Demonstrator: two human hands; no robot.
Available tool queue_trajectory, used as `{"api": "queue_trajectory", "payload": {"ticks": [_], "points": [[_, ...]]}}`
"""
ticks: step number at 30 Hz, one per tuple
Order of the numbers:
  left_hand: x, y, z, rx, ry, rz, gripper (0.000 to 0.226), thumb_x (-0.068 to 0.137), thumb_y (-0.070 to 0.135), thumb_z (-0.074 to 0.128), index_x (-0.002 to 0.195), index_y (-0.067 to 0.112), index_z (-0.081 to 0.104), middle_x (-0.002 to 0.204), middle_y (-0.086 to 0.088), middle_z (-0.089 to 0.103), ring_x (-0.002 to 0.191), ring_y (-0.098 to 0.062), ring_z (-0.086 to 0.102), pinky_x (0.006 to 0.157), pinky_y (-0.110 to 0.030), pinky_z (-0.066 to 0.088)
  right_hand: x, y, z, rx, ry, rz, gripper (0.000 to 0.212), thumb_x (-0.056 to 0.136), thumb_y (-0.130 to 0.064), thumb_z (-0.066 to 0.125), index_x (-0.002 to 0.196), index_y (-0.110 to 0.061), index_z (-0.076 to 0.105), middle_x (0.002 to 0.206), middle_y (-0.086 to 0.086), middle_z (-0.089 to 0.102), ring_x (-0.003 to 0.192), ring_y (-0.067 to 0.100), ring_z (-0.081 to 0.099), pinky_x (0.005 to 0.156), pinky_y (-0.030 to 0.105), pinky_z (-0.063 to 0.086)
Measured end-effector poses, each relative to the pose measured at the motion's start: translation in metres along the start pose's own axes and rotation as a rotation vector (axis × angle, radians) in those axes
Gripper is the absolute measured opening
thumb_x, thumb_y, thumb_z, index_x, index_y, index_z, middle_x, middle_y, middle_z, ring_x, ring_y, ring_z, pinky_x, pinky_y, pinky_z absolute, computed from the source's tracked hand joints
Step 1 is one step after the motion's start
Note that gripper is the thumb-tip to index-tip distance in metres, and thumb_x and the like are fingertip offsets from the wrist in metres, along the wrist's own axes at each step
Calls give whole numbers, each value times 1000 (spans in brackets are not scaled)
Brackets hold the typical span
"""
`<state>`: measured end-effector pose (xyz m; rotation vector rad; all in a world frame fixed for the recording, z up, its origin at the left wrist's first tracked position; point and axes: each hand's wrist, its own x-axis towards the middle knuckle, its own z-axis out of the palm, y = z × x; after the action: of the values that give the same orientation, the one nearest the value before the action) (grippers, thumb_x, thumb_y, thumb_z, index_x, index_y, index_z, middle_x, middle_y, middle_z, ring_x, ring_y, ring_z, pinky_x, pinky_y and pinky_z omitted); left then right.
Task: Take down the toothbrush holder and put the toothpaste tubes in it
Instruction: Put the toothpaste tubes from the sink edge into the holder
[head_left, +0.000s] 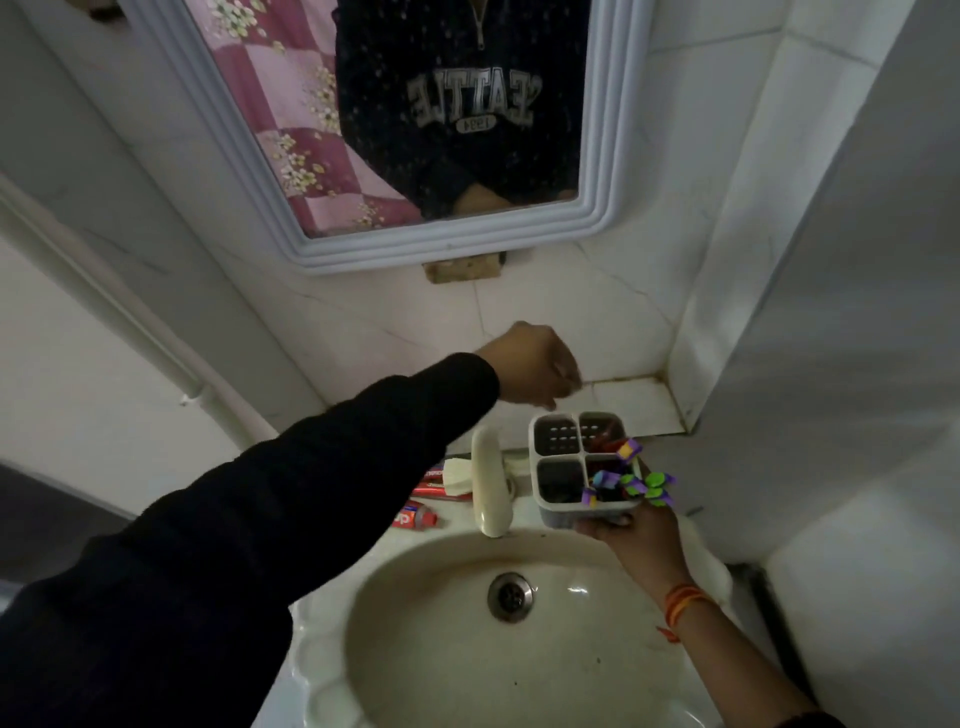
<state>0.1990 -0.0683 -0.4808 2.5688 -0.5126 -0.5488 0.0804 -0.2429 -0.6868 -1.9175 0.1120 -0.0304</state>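
Note:
A grey toothbrush holder (566, 467) with four compartments is held from below by my right hand (641, 540), over the back right rim of the sink. Toothbrushes with purple and green heads (639, 480) stick out of its right compartments. My left hand (535, 366) hangs above and behind the holder, near the wall, with its fingers curled downward and nothing visible in them. Two red toothpaste tubes lie on the sink's back rim left of the tap: one tube (415, 517) nearer me, the other tube (441, 486) behind it, partly hidden by my left sleeve.
A cream tap (491, 480) rises at the back of the white sink (431, 675), with a white soap-like block (460, 475) beside it. A framed mirror (613, 156) hangs above. A tiled ledge (636, 402) and a wall corner lie at the right.

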Motion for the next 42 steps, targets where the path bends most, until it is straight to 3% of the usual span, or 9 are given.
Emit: {"api": "queue_trajectory", "payload": {"ticks": [6, 10, 12, 17, 24, 27, 33, 38, 42], "points": [[-4, -118, -5, 255, -3, -346, 27, 82, 7, 72, 106, 17, 80, 110, -3, 77, 101, -18, 71, 94, -28, 55, 2, 9, 2, 36, -14, 29, 61, 55, -6, 95, 111, -11, 71, 87, -30, 73, 92, -11, 66, 83, 8, 50], [-14, -187, 20, 380, -90, -477, 43, 82, 8, 74, 124, 15, 69, 132, -9, 64, 116, -26, 64, 101, -36, 53, 2, 15, 0, 138, -70, 88, 74, 41, -48, 97, 107, -28, 72, 97, -7, 78, 103, 16, 71, 96, 49, 55], [-17, -203, 30, 472, -128, -467, 51, 83, 14, 73, 132, 17, 64, 136, -9, 60, 122, -29, 60, 102, -36, 50, 3, 21, 2, 210, -72, 132, 80, 32, -69, 90, 103, -38, 72, 100, -5, 79, 105, 21, 71, 96, 54, 55], [-17, -211, 41, 588, -157, -417, 51, 84, 23, 73, 133, 19, 57, 130, -9, 57, 118, -31, 60, 98, -42, 51, 5, 19, 4, 280, -69, 147, 83, 30, -70, 90, 105, -39, 71, 101, 1, 78, 105, 28, 71, 94, 60, 54], [-31, -165, 15, 612, -98, -353, 60, 76, 47, 79, 128, 25, 61, 123, -4, 58, 101, -26, 65, 79, -34, 50, 1, 7, -2, 143, -142, 175, 56, 48, -57, 91, 89, -23, 73, 93, 5, 76, 93, 20, 71, 93, 54, 56], [-33, -122, -10, 471, -38, -363, 52, 65, 48, 87, 111, 26, 73, 107, 3, 71, 90, -18, 66, 75, -31, 52, 3, 13, -1, 173, -82, 162, 64, 43, -44, 92, 103, -32, 72, 104, -3, 78, 107, 20, 70, 97, 54, 54], [-43, -50, -35, 429, 146, -193, 52, 76, 28, 84, 125, 28, 65, 119, 0, 67, 104, -22, 64, 88, -36, 53, 2, 9, -1, 171, -62, 120, 62, 48, -27, 92, 106, -31, 70, 104, -6, 78, 106, 16, 71, 97, 54, 55], [-52, 1, -46, 425, 277, -4, 46, 86, 20, 73, 130, 23, 58, 118, -4, 69, 98, -21, 64, 77, -31, 50, -2, -2, -2, 81, -57, 54, 58, 61, -2, 91, 108, -28, 69, 104, -10, 73, 96, -13, 64, 96, 29, 54], [-53, 24, -27, 424, 266, 75, 39, 84, 22, 75, 121, 24, 66, 112, -4, 71, 95, -21, 65, 73, -29, 47, 0, -2, -2, 11, -33, 19, 63, 59, -1, 92, 117, -5, 68, 107, 2, 72, 99, 2, 64, 78, -4, 43]]}}
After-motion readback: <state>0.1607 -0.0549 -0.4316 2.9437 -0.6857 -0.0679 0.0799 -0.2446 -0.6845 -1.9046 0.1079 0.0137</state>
